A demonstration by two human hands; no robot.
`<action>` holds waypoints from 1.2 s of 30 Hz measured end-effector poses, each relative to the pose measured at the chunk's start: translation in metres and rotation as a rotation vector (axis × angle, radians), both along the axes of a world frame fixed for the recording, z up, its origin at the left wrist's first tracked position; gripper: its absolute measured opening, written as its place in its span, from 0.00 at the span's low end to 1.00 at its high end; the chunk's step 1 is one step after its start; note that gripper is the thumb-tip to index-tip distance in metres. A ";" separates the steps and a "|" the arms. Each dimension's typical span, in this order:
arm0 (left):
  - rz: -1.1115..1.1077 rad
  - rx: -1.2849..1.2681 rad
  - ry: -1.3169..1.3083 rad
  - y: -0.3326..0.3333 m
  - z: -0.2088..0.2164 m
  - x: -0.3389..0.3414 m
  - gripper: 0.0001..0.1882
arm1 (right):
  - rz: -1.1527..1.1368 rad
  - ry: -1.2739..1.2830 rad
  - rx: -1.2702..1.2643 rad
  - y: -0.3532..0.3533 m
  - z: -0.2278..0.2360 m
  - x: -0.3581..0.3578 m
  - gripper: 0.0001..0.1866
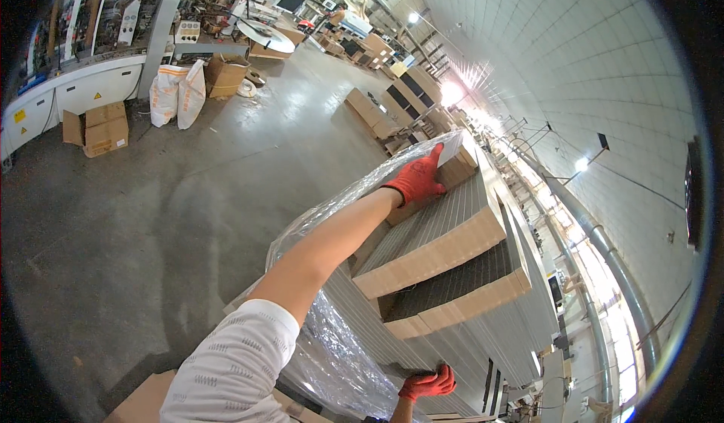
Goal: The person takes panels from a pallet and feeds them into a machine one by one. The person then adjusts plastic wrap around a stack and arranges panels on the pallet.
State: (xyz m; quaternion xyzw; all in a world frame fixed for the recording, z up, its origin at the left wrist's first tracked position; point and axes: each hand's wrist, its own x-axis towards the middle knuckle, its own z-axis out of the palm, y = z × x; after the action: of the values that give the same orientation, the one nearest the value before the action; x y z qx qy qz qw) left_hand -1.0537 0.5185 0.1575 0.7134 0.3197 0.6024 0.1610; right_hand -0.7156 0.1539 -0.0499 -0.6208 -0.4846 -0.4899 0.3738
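My left hand [418, 180], in a red glove, reaches far across the stack with its thumb raised. Its fingers close round the end of a cardboard-edged bundle [458, 170] with a white top; the fingertips are partly hidden. Nearer lie two bundles of thin grey panels with cardboard edging, one bundle [434, 255] beside another bundle [464, 291]. They rest on a taller stack of grey panels [460, 351]. By the lower edge, my red-gloved right hand [428, 383] is curled closed near the stack's side, with nothing visible in it.
Clear plastic film [332, 347] hangs loosely down the stack's left side. Grey floor [211, 197] stretches to the left. Beyond it stand white sacks [177, 95], an open carton [102, 129] and a machine [75, 95]. More boxes [373, 114] sit farther ahead.
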 end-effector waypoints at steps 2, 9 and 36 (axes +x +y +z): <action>-0.002 -0.004 -0.009 0.008 0.000 0.002 0.57 | -0.016 -0.001 -0.005 0.001 -0.001 0.002 0.27; -0.153 -0.051 -0.017 0.041 0.002 0.005 0.41 | 0.009 -0.018 0.000 -0.001 -0.001 0.004 0.27; 0.129 -0.210 -0.092 0.074 -0.001 0.035 0.49 | 0.019 0.047 0.003 0.004 -0.004 0.006 0.22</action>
State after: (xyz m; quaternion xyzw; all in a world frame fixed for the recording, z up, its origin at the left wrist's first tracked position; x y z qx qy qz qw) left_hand -1.0182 0.5924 0.1569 0.6424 0.4185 0.6067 0.2100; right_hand -0.7100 0.1584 -0.0536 -0.6270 -0.4807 -0.4725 0.3906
